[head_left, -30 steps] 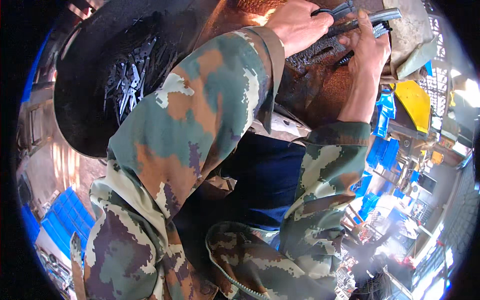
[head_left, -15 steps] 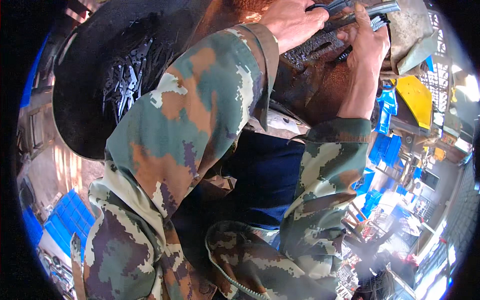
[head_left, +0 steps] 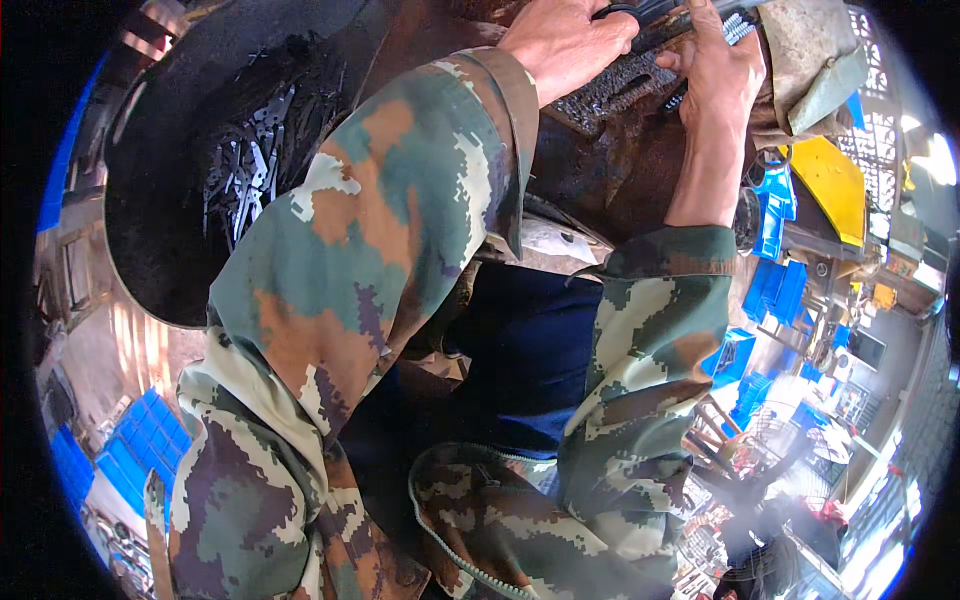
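Observation:
At the top of the head view, my left hand (head_left: 572,45) is closed on a scissors-like tool with a dark looped handle (head_left: 616,12). The tool's grey metal part runs right, toward my other hand, and is partly cut off by the frame's upper edge. My right hand (head_left: 718,85) has its fingers curled, thumb pointing up near that metal. A ribbed, coil-like metal piece (head_left: 738,28) sticks out beside its fingers, its middle hidden by the hand. Just below both hands is a dark, pitted metal block (head_left: 610,100) on a rusty brown surface.
To the left, a large dark pan (head_left: 160,230) holds a heap of thin metal tool pieces (head_left: 255,165). A grey cloth (head_left: 815,65) lies right of my right hand. Farther off are a yellow panel (head_left: 830,190), blue bins (head_left: 775,290), a blue crate (head_left: 145,445) and a fan (head_left: 790,440).
Both hands sit slightly higher and farther left in the picture. Less of the tool and the metal bar shows at the upper edge. Both hands stay closed.

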The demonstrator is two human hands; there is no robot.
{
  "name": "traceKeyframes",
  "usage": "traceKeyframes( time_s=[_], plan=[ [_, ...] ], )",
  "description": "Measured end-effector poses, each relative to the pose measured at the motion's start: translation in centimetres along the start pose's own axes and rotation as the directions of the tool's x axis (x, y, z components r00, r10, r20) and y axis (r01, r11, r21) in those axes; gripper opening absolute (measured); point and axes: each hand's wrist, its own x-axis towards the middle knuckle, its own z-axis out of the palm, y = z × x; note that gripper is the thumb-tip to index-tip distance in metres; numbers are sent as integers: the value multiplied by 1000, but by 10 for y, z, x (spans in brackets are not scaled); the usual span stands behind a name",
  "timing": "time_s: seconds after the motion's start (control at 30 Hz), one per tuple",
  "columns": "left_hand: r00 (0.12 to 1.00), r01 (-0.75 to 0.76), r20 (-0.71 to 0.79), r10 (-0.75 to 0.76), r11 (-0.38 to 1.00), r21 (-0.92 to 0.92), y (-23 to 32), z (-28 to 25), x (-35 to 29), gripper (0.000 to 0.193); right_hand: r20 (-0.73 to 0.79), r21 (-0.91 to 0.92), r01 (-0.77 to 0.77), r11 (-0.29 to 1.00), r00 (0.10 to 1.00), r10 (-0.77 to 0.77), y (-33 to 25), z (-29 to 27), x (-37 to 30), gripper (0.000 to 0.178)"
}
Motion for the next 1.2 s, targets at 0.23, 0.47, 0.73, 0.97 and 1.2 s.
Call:
traceKeyframes(
  time_s=[0.23,0.47,0.73,0.97,1.2],
  plan=[
    [998,-56,-22,56,998,23,-2,0,-1,35,-26,-35,35,999,999,-36,-1,3,-4,24],
    [991,-121,-51,122,992,17,0,2,-2,33,-6,-42,43,998,999,-43,-4,0,-2,23],
    [994,-98,-55,95,993,-65,-9,2,2,24,10,28,39,999,999,-39,1,10,9,20],
    [999,-29,-21,30,998,49,-12,-11,1,36,28,105,10,994,1000,-13,21,-5,-4,26],
    [993,-105,-42,108,992,69,-23,-18,8,35,388,-52,-129,990,911,139,-3,-52,-68,26]
  ],
)
